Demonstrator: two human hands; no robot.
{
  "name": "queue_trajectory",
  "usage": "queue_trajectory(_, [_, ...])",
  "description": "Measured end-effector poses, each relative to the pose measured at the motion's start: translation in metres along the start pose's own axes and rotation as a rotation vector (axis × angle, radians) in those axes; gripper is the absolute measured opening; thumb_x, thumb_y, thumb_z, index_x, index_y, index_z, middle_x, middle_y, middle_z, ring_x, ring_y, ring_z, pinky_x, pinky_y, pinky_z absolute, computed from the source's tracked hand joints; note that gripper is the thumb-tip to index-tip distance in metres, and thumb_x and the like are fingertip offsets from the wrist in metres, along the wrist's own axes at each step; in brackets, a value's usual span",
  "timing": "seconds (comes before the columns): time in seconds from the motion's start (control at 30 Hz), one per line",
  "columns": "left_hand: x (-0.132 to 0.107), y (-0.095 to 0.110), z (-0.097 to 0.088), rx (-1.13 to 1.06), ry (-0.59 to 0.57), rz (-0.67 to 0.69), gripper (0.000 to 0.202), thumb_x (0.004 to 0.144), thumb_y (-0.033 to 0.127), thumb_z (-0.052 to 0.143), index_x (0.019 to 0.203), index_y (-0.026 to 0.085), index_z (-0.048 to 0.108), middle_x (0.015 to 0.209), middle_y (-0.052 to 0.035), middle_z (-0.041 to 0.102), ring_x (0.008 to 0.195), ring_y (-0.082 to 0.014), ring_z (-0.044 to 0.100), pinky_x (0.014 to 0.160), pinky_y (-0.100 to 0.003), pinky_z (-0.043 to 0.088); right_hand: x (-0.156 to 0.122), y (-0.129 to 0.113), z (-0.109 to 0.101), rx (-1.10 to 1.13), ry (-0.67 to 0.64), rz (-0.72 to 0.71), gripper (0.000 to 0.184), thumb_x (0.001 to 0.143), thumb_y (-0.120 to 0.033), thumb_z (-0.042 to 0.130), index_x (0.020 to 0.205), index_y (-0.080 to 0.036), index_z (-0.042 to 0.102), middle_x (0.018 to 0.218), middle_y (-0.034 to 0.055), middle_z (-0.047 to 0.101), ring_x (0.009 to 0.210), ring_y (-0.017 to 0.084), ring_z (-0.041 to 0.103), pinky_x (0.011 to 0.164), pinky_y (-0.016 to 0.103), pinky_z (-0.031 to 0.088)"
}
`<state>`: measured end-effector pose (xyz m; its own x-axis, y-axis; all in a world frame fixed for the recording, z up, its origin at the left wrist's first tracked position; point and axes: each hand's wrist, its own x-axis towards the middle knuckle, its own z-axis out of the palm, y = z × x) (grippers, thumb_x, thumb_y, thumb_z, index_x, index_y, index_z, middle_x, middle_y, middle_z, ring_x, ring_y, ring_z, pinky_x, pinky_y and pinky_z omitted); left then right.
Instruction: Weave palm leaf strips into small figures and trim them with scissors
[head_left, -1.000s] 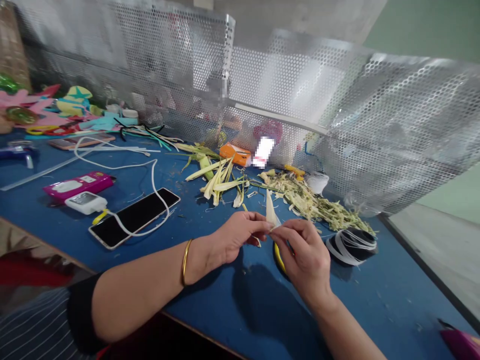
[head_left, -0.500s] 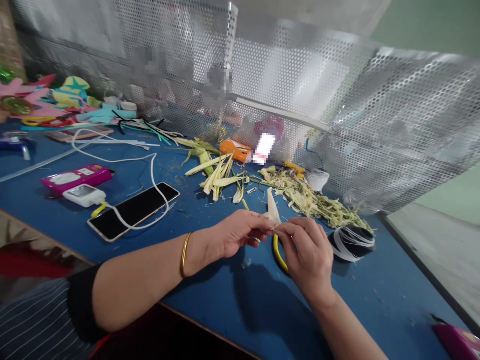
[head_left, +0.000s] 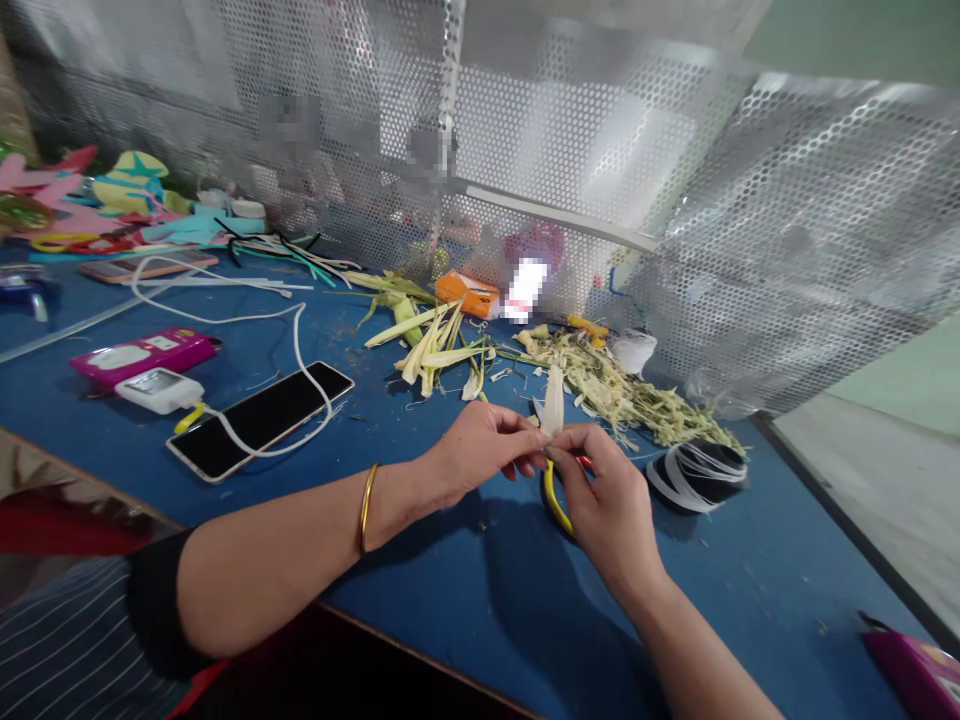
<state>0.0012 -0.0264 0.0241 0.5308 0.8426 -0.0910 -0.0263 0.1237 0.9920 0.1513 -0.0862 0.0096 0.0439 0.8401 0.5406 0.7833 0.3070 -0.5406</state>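
A pale cream leaf strip [head_left: 553, 400] stands upright, pinched at its base between both hands over the blue table [head_left: 450, 590]. My left hand [head_left: 480, 450], with a gold bangle on its wrist, closes its fingertips on the strip from the left. My right hand [head_left: 604, 500] closes on it from the right. Under my right hand lies a yellow-handled tool [head_left: 555, 498], partly hidden. Just beyond my hands are cut green-yellow leaf pieces [head_left: 435, 345] and a heap of shredded leaf scraps [head_left: 622, 392].
A black phone [head_left: 259, 420] on a white cable, a white charger [head_left: 159, 390] and a pink case [head_left: 139, 355] lie at left. A black spool with white thread [head_left: 697, 472] sits at right. A perforated metal screen [head_left: 600, 180] closes the back. Colourful craft pieces [head_left: 112, 205] lie far left.
The leaf strip has turned more upright between my fingers and both hands have drawn a little closer together. The view has drifted slightly.
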Motion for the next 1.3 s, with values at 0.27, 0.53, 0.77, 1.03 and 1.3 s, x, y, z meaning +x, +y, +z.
queue_trajectory(0.27, [0.0, -0.001, 0.0, 0.021, -0.025, 0.007, 0.02, 0.079, 0.026, 0.064, 0.063, 0.015, 0.067, 0.062, -0.0028, 0.067, 0.054, -0.0093, 0.056, 0.053, -0.022, 0.043, 0.0, 0.002, 0.002, 0.328, 0.05, 0.249, 0.019, 0.081, -0.028, 0.065, 0.096, -0.023, 0.054, 0.073, 0.0003, 0.067, 0.066, 0.017, 0.062, 0.063, 0.03, 0.046])
queue_trajectory(0.53, [0.0, -0.001, 0.002, -0.03, -0.013, 0.002, 0.016, 0.073, 0.027, 0.073, 0.065, 0.014, 0.066, 0.061, -0.0014, 0.063, 0.053, -0.0086, 0.053, 0.055, -0.024, 0.044, 0.004, 0.006, 0.001, 0.578, 0.055, 0.428, 0.032, 0.071, -0.035, 0.077, 0.091, -0.021, 0.058, 0.071, -0.0006, 0.066, 0.062, 0.015, 0.06, 0.061, 0.029, 0.046])
queue_trajectory(0.77, [0.0, -0.004, 0.005, -0.05, 0.012, 0.01, 0.014, 0.077, 0.02, 0.065, 0.066, 0.015, 0.059, 0.058, 0.0017, 0.057, 0.052, -0.0077, 0.05, 0.053, -0.023, 0.043, 0.005, 0.004, 0.003, 0.672, 0.055, 0.426, 0.032, 0.07, -0.036, 0.079, 0.089, -0.021, 0.058, 0.071, -0.001, 0.066, 0.065, 0.016, 0.063, 0.06, 0.028, 0.048])
queue_trajectory(1.03, [0.002, -0.008, 0.003, 0.003, 0.044, 0.118, 0.004, 0.075, 0.015, 0.066, 0.076, 0.015, 0.062, 0.069, 0.0007, 0.061, 0.061, -0.0096, 0.056, 0.055, -0.023, 0.046, 0.009, 0.003, 0.003, 0.775, -0.007, 0.465, 0.037, 0.066, -0.032, 0.08, 0.088, -0.022, 0.051, 0.062, -0.006, 0.061, 0.052, 0.012, 0.058, 0.055, 0.026, 0.048])
queue_trajectory(1.3, [0.005, -0.006, 0.0, -0.214, 0.107, -0.085, 0.005, 0.072, 0.012, 0.07, 0.075, 0.013, 0.066, 0.06, 0.001, 0.06, 0.051, -0.0083, 0.053, 0.055, -0.025, 0.044, 0.002, 0.009, 0.004, 0.154, 0.046, -0.005, 0.004, 0.086, -0.024, 0.062, 0.085, -0.024, 0.057, 0.08, 0.0005, 0.064, 0.076, 0.017, 0.063, 0.07, 0.032, 0.049])
